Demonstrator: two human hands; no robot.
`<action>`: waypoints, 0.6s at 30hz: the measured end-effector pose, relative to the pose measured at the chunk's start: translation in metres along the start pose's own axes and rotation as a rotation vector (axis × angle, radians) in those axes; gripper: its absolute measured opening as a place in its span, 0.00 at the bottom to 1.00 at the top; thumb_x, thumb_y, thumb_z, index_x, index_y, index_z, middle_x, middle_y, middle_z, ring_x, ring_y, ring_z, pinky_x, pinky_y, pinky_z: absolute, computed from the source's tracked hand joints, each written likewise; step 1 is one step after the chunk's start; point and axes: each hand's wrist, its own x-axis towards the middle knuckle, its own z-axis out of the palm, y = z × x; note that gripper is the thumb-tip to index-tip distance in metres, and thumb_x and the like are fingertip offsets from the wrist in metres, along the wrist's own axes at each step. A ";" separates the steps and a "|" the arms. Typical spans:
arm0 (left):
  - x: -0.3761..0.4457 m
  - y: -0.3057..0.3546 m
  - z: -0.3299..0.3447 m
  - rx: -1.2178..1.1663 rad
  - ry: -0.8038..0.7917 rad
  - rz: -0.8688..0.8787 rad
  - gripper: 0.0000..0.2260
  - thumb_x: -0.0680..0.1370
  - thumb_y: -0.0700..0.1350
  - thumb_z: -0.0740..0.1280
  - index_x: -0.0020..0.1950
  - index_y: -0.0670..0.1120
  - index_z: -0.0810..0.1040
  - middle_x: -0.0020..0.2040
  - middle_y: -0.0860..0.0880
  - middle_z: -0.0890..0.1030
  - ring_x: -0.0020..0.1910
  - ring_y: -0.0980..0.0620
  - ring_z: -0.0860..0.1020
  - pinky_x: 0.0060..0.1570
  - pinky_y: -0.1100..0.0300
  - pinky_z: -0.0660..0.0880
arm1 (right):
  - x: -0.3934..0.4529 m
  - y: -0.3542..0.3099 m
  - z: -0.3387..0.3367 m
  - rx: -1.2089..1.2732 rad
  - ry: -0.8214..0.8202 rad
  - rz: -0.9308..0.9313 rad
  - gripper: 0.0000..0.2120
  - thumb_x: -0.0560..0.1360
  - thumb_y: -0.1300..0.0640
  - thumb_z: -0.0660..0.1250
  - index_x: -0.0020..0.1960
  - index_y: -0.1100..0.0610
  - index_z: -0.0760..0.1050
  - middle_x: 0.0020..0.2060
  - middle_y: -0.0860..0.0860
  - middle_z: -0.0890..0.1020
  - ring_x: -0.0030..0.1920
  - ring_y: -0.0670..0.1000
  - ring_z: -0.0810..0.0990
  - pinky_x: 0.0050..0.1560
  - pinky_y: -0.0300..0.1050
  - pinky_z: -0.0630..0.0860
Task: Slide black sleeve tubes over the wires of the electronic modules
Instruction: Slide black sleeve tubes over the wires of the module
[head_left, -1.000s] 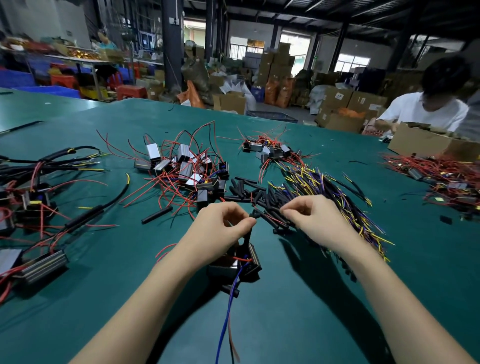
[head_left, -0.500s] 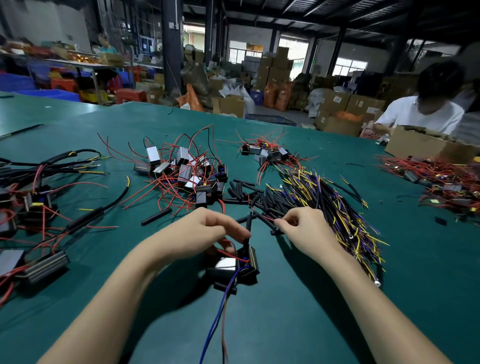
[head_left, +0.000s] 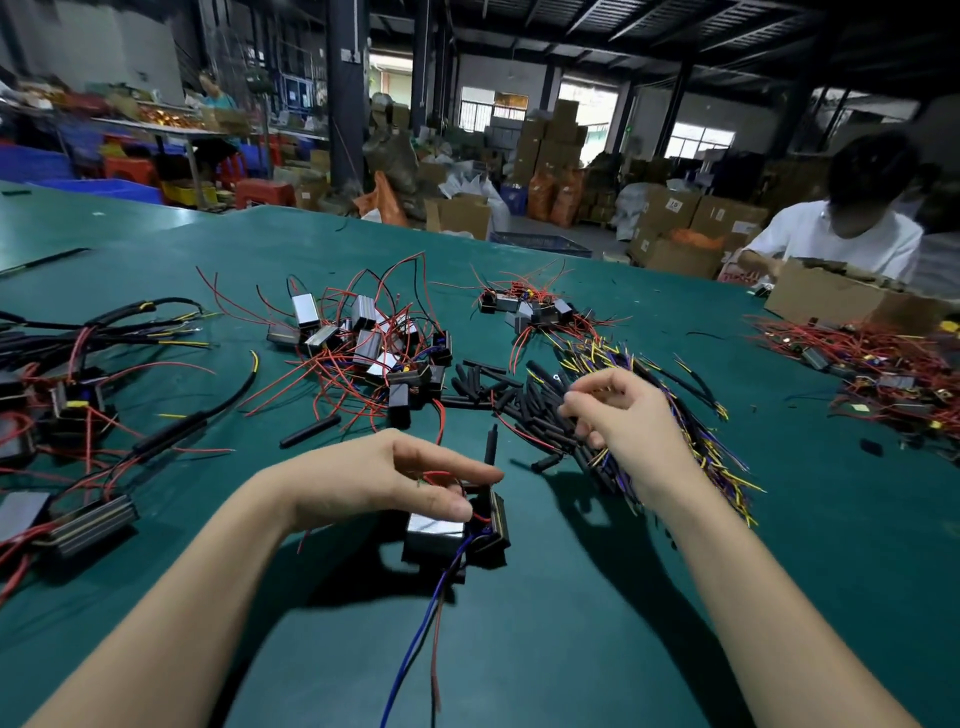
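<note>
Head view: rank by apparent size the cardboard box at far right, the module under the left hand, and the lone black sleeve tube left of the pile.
1. cardboard box
2. module, nearer the camera, so unsure
3. lone black sleeve tube

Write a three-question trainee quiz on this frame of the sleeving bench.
1. True or false: the left hand rests on the black electronic module with a shiny top.
2. The right hand hovers over: A) the pile of short black sleeve tubes; B) the brown cardboard box.
3. Fill in: one black sleeve tube stands upright just beyond the ___ hand.

Key: 1 true; 2 A; 3 left.
</note>
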 end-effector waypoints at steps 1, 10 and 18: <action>0.002 0.000 0.002 -0.010 0.028 0.027 0.16 0.68 0.46 0.72 0.55 0.53 0.83 0.52 0.55 0.84 0.52 0.61 0.79 0.51 0.73 0.71 | -0.001 -0.006 -0.002 0.048 -0.010 -0.017 0.07 0.74 0.68 0.66 0.43 0.58 0.76 0.32 0.54 0.81 0.25 0.44 0.71 0.26 0.33 0.66; 0.016 -0.003 0.015 0.068 0.261 0.209 0.14 0.72 0.53 0.66 0.51 0.48 0.84 0.50 0.54 0.85 0.50 0.65 0.79 0.49 0.74 0.69 | -0.027 -0.047 0.014 0.006 -0.299 -0.165 0.08 0.75 0.67 0.66 0.46 0.56 0.82 0.32 0.46 0.79 0.31 0.42 0.74 0.35 0.32 0.70; 0.025 -0.005 0.025 0.139 0.369 0.254 0.06 0.77 0.35 0.65 0.47 0.35 0.82 0.44 0.38 0.83 0.42 0.57 0.74 0.47 0.61 0.70 | -0.043 -0.047 0.042 -0.641 -0.368 -0.608 0.04 0.70 0.58 0.74 0.45 0.56 0.83 0.37 0.51 0.74 0.34 0.41 0.69 0.39 0.29 0.64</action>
